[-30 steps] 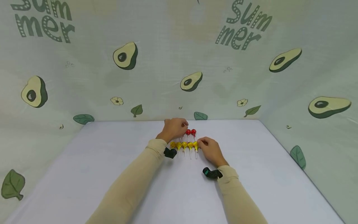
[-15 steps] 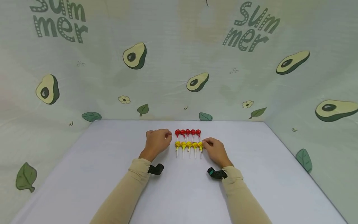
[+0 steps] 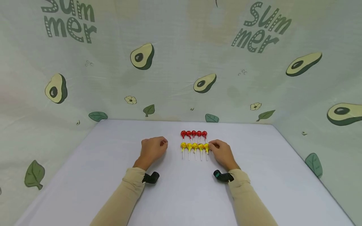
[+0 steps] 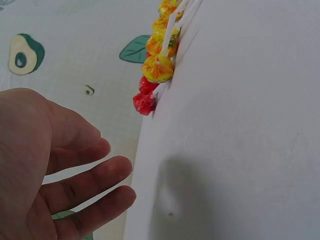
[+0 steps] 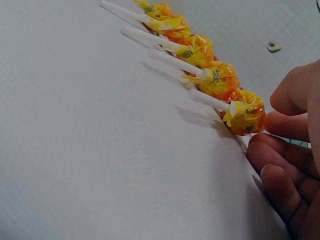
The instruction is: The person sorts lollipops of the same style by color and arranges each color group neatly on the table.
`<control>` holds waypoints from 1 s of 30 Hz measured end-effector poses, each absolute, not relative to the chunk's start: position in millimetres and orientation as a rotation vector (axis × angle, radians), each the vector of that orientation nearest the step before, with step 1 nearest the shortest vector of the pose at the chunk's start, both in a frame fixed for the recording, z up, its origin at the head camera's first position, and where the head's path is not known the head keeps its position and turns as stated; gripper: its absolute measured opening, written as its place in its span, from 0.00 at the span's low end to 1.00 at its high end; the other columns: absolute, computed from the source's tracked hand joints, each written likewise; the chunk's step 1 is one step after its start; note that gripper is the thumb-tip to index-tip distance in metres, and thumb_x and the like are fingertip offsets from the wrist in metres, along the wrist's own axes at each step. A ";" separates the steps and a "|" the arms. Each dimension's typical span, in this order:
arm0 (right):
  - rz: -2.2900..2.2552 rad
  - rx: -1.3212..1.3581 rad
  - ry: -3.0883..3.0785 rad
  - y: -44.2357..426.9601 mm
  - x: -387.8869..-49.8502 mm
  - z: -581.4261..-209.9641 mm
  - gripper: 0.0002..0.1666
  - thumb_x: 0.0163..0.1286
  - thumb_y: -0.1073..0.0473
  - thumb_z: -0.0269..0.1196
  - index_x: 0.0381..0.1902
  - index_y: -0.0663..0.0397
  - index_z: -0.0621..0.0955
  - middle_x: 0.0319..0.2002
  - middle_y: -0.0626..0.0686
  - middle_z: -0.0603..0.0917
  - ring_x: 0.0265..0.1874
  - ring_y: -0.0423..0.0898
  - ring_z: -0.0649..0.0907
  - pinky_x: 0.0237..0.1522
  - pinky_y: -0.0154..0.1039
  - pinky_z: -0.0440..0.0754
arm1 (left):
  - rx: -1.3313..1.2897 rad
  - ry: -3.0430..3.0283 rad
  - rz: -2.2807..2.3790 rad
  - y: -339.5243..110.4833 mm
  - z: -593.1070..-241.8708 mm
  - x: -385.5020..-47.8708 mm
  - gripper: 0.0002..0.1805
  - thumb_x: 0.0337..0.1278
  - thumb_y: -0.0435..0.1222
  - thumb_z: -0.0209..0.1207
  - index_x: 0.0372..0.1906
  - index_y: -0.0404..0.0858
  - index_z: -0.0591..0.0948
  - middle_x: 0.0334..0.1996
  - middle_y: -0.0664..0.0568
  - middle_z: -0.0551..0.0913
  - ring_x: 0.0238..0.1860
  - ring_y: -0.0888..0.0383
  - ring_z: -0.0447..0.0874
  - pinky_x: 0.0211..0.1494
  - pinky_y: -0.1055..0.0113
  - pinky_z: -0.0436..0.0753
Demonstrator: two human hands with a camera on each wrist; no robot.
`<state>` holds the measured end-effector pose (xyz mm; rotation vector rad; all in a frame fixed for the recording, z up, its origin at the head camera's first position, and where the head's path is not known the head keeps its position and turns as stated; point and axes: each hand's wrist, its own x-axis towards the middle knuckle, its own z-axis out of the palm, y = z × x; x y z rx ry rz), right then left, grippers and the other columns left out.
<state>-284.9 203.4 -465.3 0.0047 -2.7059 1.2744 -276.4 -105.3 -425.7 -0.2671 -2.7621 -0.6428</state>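
Note:
Red-wrapped lollipops [image 3: 193, 133] lie side by side in a back row on the white table, several of them. In front runs a matching row of yellow-wrapped lollipops [image 3: 195, 146], white sticks toward me. My left hand [image 3: 152, 149] hovers left of both rows, touching nothing; in the left wrist view its fingers [image 4: 95, 180] are loosely bent and hold nothing. At the right end of the yellow row is my right hand [image 3: 223, 153]. In the right wrist view, a fingertip meets the end yellow lollipop [image 5: 245, 116], while the thumb stands apart from it.
The white table [image 3: 183, 194] ends at a hanging cloth [image 3: 169, 78] printed with avocados and leaves, which also covers both sides. Each wrist carries a black camera band, the left one [image 3: 151, 178] and the right one [image 3: 223, 176].
My left hand has drawn back leftward and nearer from the red row, uncovering its left-hand lollipops. My right hand stays by the end of the yellow row. The head view has shifted slightly.

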 end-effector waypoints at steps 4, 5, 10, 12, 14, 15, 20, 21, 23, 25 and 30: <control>1.261 0.017 -2.707 205.4 -282.3 -465.4 0.17 0.75 0.50 0.58 0.50 0.54 0.84 0.42 0.52 0.84 0.42 0.50 0.79 0.47 0.47 0.78 | -0.267 -2.766 -0.657 -110.6 -429.4 -269.1 0.07 0.63 0.40 0.61 0.38 0.47 0.89 0.27 0.61 0.84 0.35 0.57 0.82 0.52 0.44 0.71; 1.265 0.017 -2.704 206.1 -281.6 -465.3 0.17 0.76 0.50 0.58 0.50 0.54 0.84 0.41 0.51 0.84 0.41 0.49 0.79 0.46 0.46 0.78 | -0.273 -2.767 -0.657 -111.8 -430.2 -267.5 0.07 0.63 0.40 0.61 0.38 0.47 0.89 0.27 0.61 0.84 0.34 0.58 0.82 0.52 0.44 0.71; 1.332 0.046 -2.620 210.5 -279.6 -464.0 0.17 0.76 0.51 0.57 0.52 0.55 0.83 0.39 0.52 0.84 0.36 0.49 0.80 0.38 0.42 0.80 | -0.286 -2.771 -0.633 -119.7 -432.9 -261.7 0.07 0.63 0.39 0.61 0.38 0.46 0.88 0.29 0.60 0.85 0.36 0.58 0.83 0.58 0.42 0.67; 1.344 0.046 -2.582 212.8 -279.3 -463.4 0.16 0.76 0.53 0.57 0.51 0.55 0.84 0.37 0.52 0.84 0.34 0.49 0.80 0.35 0.41 0.80 | -0.284 -2.771 -0.612 -124.6 -433.3 -259.7 0.07 0.64 0.39 0.61 0.39 0.46 0.88 0.30 0.60 0.86 0.37 0.59 0.84 0.61 0.41 0.65; 1.344 0.037 -2.567 215.5 -278.7 -462.7 0.16 0.76 0.53 0.56 0.51 0.55 0.84 0.36 0.53 0.84 0.33 0.49 0.80 0.34 0.40 0.80 | -0.280 -2.765 -0.598 -130.3 -433.4 -257.8 0.07 0.64 0.39 0.61 0.39 0.46 0.89 0.30 0.60 0.86 0.37 0.59 0.84 0.62 0.41 0.64; 1.344 0.032 -2.566 216.7 -278.6 -462.4 0.15 0.76 0.54 0.56 0.51 0.55 0.83 0.36 0.53 0.84 0.32 0.49 0.80 0.34 0.40 0.79 | -0.280 -2.760 -0.590 -133.3 -433.9 -257.0 0.06 0.64 0.39 0.61 0.39 0.46 0.89 0.30 0.60 0.86 0.37 0.59 0.84 0.62 0.41 0.64; 1.341 0.009 -2.605 219.1 -278.6 -461.0 0.16 0.76 0.53 0.57 0.52 0.55 0.83 0.37 0.53 0.84 0.34 0.49 0.80 0.36 0.41 0.79 | -0.266 -2.753 -0.608 -146.0 -434.7 -253.6 0.06 0.63 0.39 0.61 0.37 0.47 0.88 0.28 0.61 0.85 0.36 0.59 0.84 0.61 0.41 0.65; 1.338 0.007 -2.615 218.5 -278.8 -460.6 0.16 0.76 0.52 0.57 0.52 0.55 0.83 0.38 0.53 0.84 0.35 0.50 0.80 0.36 0.42 0.79 | -0.260 -2.753 -0.620 -147.4 -434.1 -252.7 0.06 0.63 0.39 0.61 0.37 0.47 0.88 0.28 0.61 0.85 0.36 0.59 0.84 0.61 0.41 0.65; 1.321 0.003 -2.638 216.7 -278.8 -459.8 0.18 0.75 0.51 0.58 0.53 0.55 0.83 0.39 0.53 0.84 0.37 0.50 0.80 0.38 0.43 0.78 | -0.250 -2.755 -0.641 -149.5 -433.0 -251.0 0.06 0.63 0.38 0.61 0.37 0.46 0.88 0.27 0.61 0.85 0.35 0.58 0.83 0.60 0.41 0.66; 1.296 0.010 -2.658 215.0 -279.3 -459.7 0.19 0.75 0.49 0.59 0.54 0.56 0.83 0.41 0.54 0.85 0.39 0.50 0.80 0.41 0.44 0.78 | -0.242 -2.751 -0.659 -150.3 -432.6 -249.7 0.06 0.63 0.38 0.61 0.37 0.46 0.88 0.27 0.61 0.85 0.35 0.58 0.83 0.59 0.41 0.66; 1.240 0.042 -2.698 211.6 -282.1 -462.8 0.22 0.73 0.49 0.61 0.57 0.57 0.82 0.47 0.55 0.83 0.45 0.51 0.79 0.49 0.47 0.76 | -0.236 -2.719 -0.662 -154.0 -433.2 -247.3 0.05 0.63 0.38 0.62 0.36 0.46 0.88 0.27 0.60 0.85 0.34 0.58 0.83 0.54 0.43 0.70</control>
